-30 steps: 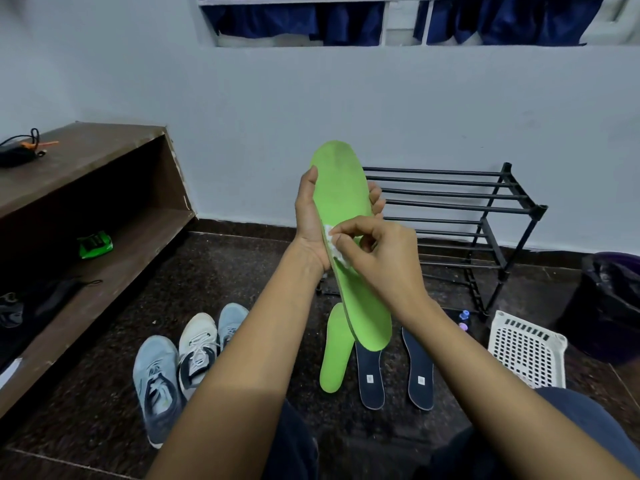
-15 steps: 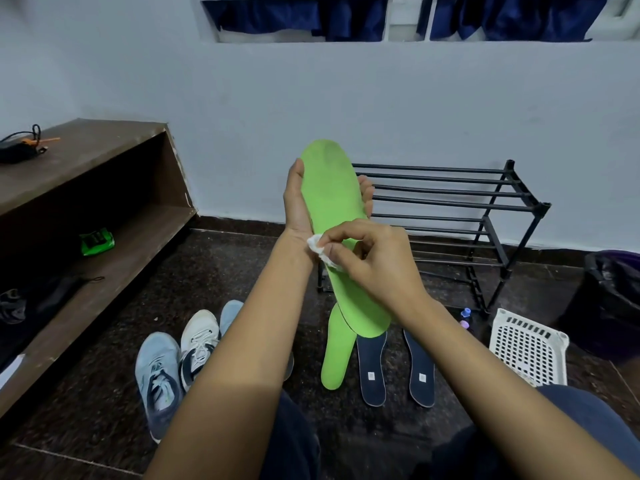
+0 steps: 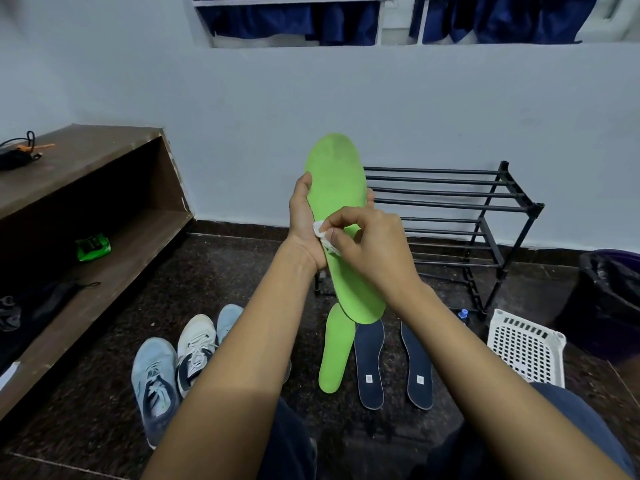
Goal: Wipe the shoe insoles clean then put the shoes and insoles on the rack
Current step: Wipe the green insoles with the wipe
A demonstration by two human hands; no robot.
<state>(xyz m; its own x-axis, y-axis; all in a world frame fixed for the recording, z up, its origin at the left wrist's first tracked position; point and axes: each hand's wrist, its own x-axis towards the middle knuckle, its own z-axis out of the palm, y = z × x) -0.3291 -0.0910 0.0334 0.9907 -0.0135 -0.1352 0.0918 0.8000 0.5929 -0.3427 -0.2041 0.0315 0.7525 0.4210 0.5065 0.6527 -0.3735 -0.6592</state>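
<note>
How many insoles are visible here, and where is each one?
4. One green insole is held in the left hand. A second green insole and two dark blue insoles lie on the floor below it. The arms may hide more.

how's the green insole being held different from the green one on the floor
The held insole stands upright, gripped by the left hand; the floor insole lies flat on the dark floor. The right hand pinches a white wipe against the held insole; no hand touches the floor insole. Both are bright green.
</note>
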